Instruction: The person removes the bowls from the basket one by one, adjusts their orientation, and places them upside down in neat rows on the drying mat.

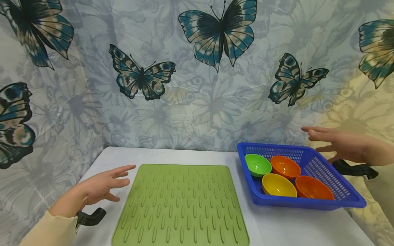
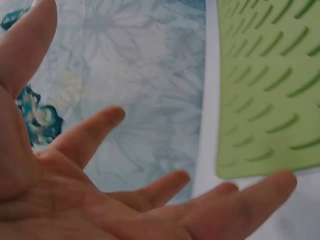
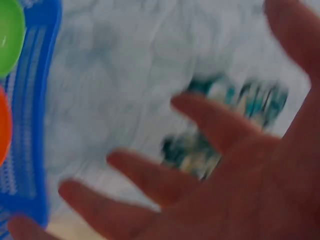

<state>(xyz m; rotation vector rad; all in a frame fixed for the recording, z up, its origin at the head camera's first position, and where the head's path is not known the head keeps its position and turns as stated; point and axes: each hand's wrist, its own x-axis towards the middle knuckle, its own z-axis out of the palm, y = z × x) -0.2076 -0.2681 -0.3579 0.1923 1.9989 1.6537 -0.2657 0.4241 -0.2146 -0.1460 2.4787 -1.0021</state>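
Note:
My left hand (image 1: 101, 186) hovers at the left side of a green ribbed mat (image 1: 184, 201), its fingers spread and holding nothing. In the left wrist view the mat's corner (image 2: 260, 125) lies beyond those fingertips. Over on the right, my right hand (image 1: 347, 143) is held in the air by the back right rim of a blue plastic basket (image 1: 307, 205), fingers apart and nothing in them. Inside the basket sit a green bowl (image 1: 258, 165), a yellow bowl (image 1: 278, 185) and two orange bowls, one at the back (image 1: 285, 167) and one in front (image 1: 314, 188).
A white-covered table (image 1: 123, 155) carries the mat and the basket. Behind it and at the sides hangs a pale floral cloth (image 1: 212, 112) printed with large butterflies. Black straps (image 1: 90, 217) circle both wrists.

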